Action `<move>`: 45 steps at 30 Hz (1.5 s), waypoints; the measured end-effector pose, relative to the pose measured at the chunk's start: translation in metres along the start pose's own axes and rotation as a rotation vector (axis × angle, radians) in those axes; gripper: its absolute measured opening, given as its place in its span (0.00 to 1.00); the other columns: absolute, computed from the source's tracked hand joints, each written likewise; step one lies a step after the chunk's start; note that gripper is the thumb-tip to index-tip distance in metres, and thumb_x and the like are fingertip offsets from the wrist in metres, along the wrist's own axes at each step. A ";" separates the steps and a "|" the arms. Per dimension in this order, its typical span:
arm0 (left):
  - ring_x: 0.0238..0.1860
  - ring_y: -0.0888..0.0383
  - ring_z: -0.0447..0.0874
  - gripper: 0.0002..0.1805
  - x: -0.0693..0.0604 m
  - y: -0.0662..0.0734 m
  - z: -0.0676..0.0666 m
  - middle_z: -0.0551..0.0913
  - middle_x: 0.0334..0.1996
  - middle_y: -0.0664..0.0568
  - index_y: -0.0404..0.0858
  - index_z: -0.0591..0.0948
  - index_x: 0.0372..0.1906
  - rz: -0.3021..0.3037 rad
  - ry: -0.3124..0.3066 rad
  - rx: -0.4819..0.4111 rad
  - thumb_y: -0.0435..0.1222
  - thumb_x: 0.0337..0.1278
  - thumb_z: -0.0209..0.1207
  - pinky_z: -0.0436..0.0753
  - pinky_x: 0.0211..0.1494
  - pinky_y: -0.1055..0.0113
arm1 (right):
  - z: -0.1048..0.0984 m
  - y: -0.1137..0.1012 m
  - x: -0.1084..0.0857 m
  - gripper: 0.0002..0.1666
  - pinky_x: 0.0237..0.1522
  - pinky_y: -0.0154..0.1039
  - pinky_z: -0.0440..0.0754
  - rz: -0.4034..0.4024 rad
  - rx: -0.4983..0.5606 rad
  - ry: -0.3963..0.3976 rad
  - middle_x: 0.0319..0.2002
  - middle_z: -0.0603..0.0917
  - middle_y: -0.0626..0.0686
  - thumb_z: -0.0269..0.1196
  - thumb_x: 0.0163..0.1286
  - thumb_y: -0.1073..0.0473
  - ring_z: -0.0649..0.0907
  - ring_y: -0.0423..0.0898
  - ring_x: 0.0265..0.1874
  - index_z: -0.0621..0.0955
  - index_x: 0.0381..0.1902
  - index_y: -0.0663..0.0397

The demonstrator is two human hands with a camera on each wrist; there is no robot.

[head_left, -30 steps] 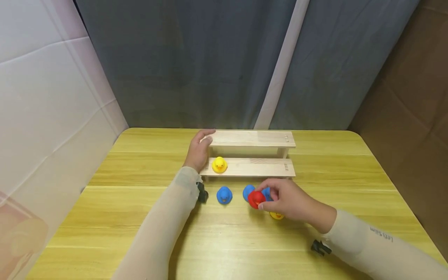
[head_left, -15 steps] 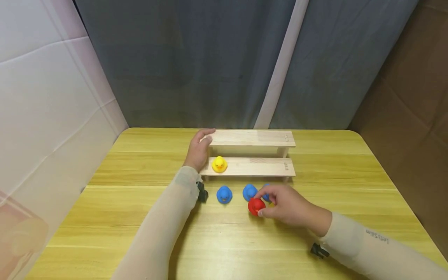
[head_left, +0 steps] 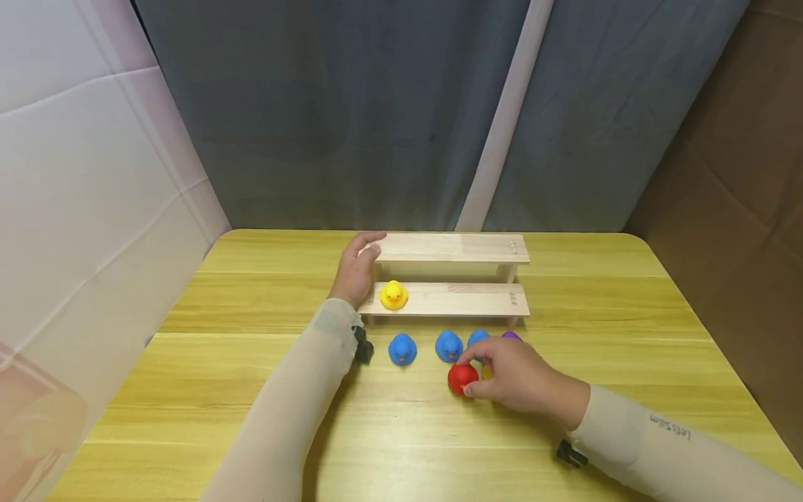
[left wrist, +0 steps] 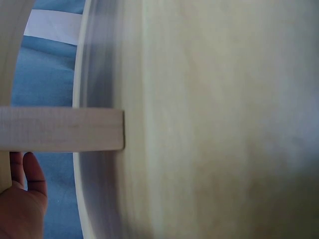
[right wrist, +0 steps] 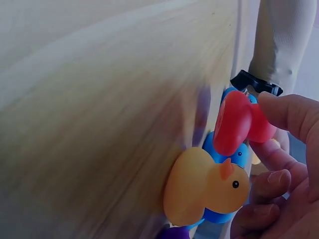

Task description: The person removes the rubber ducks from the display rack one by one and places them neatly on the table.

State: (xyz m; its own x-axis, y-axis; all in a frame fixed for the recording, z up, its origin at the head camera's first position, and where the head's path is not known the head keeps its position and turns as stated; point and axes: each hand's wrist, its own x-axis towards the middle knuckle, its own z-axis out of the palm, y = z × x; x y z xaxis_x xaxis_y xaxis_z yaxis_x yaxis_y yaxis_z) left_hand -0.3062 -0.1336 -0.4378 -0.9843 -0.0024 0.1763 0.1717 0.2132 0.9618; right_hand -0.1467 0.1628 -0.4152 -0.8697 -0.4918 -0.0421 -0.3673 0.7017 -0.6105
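In the head view my left hand (head_left: 354,272) holds the left end of the upper board of a two-step wooden stand (head_left: 452,247). My right hand (head_left: 523,376) pinches a red rubber duck (head_left: 462,378) between thumb and fingers. The right wrist view shows the red duck (right wrist: 235,122) held off the table, beside a yellow duck (right wrist: 192,186) standing near my curled fingers. Another yellow duck (head_left: 393,295) sits at the left of the lower step. In front of the stand are blue ducks (head_left: 449,346) and a purple duck (head_left: 511,336), the latter mostly hidden by my right hand.
A separate blue duck (head_left: 402,349) stands to the left of the others, near the left wrist's black camera mount (head_left: 362,345). The wooden table (head_left: 251,390) ends at a grey curtain (head_left: 339,125), with a white cloth (head_left: 100,174) on the left and a brown one (head_left: 734,153) on the right.
My right hand has drawn the red duck toward me, away from the blue ducks, which are now less covered. The purple duck has come into view. My left hand stays put.
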 end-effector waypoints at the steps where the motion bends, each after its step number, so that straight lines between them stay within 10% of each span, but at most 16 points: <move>1: 0.77 0.50 0.66 0.21 0.000 0.000 0.000 0.77 0.71 0.53 0.46 0.81 0.66 -0.001 0.000 0.000 0.41 0.78 0.48 0.58 0.83 0.46 | 0.000 0.000 0.000 0.15 0.26 0.32 0.66 -0.002 -0.012 0.002 0.19 0.70 0.41 0.82 0.55 0.55 0.67 0.36 0.22 0.90 0.40 0.38; 27: 0.77 0.51 0.68 0.22 0.002 -0.004 0.002 0.77 0.71 0.51 0.43 0.81 0.66 0.027 0.007 0.010 0.40 0.76 0.47 0.60 0.83 0.49 | 0.003 -0.005 -0.004 0.18 0.33 0.42 0.69 0.091 -0.150 -0.007 0.19 0.73 0.38 0.81 0.54 0.52 0.72 0.38 0.24 0.89 0.43 0.31; 38: 0.76 0.51 0.68 0.22 0.002 -0.003 0.001 0.77 0.71 0.51 0.45 0.81 0.66 0.016 0.009 0.013 0.41 0.77 0.47 0.60 0.82 0.48 | -0.031 -0.021 0.015 0.18 0.20 0.33 0.65 0.035 0.288 0.000 0.21 0.68 0.46 0.78 0.63 0.55 0.68 0.42 0.19 0.88 0.50 0.52; 45: 0.77 0.51 0.67 0.22 0.002 -0.002 0.000 0.77 0.71 0.52 0.45 0.81 0.67 0.007 0.005 0.018 0.41 0.77 0.47 0.60 0.83 0.48 | -0.048 -0.039 0.033 0.18 0.21 0.35 0.67 0.001 0.323 0.067 0.24 0.70 0.49 0.75 0.67 0.56 0.69 0.45 0.20 0.87 0.54 0.50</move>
State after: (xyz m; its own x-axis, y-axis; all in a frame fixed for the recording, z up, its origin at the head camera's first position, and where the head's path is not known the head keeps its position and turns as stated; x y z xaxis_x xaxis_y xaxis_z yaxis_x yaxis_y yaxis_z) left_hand -0.3082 -0.1340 -0.4391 -0.9830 -0.0054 0.1836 0.1774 0.2311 0.9566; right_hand -0.1771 0.1439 -0.3547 -0.8939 -0.4483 0.0025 -0.2517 0.4972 -0.8303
